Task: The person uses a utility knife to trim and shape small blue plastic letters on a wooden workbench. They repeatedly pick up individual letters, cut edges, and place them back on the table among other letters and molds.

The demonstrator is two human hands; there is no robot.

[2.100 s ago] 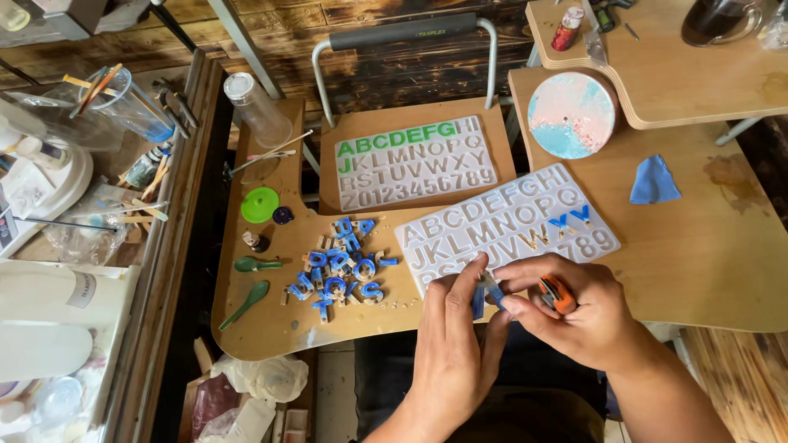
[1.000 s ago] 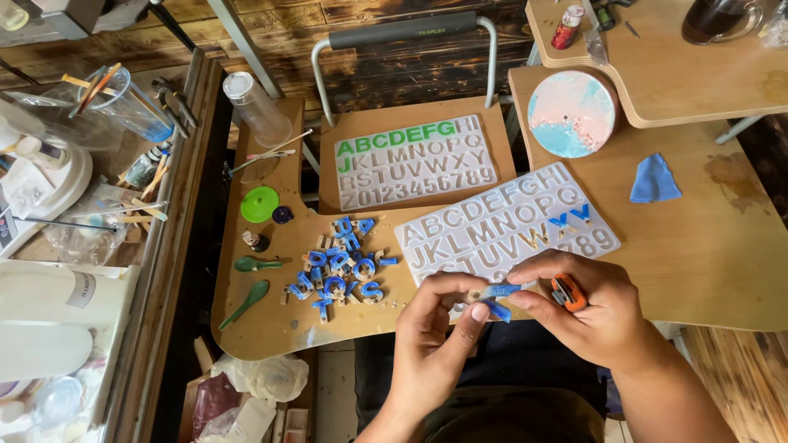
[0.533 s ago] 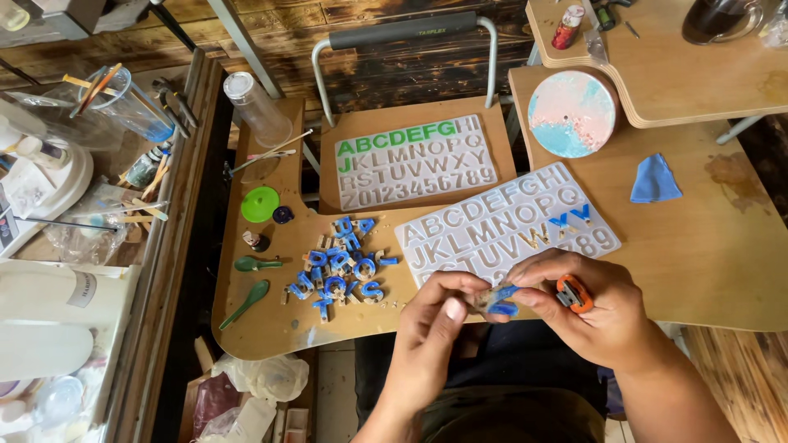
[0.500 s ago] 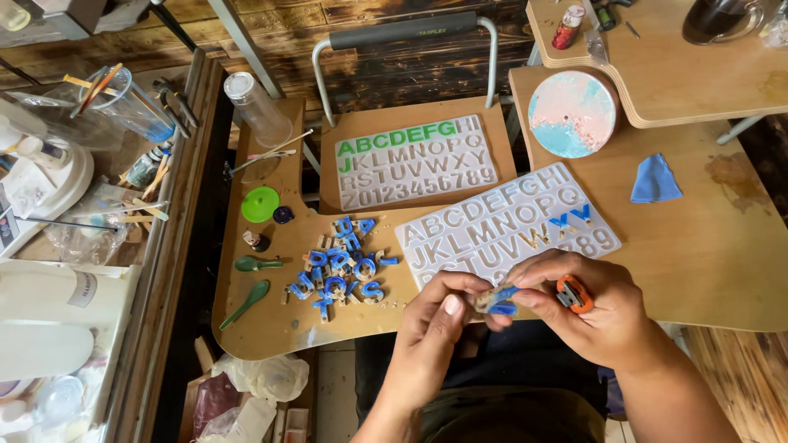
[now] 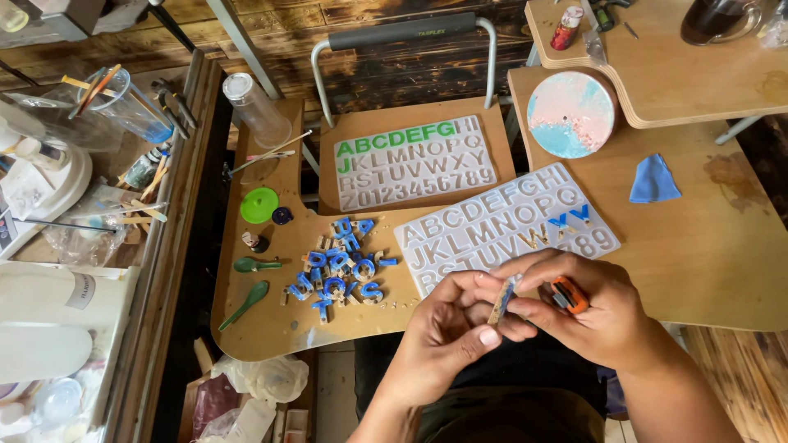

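Blue resin letter [image 5: 502, 299] pinched by left hand [image 5: 447, 336], right hand [image 5: 595, 316] grip closed around orange cutter [image 5: 568, 294]

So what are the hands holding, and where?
Both hands, left hand and right hand, pinch a small blue cast piece by its edges; the right also grips an orange tool.

A round pink-and-blue disc [image 5: 571, 113] lies far right, a blue cloth [image 5: 654, 180] near it, a green lid [image 5: 259, 205] left.
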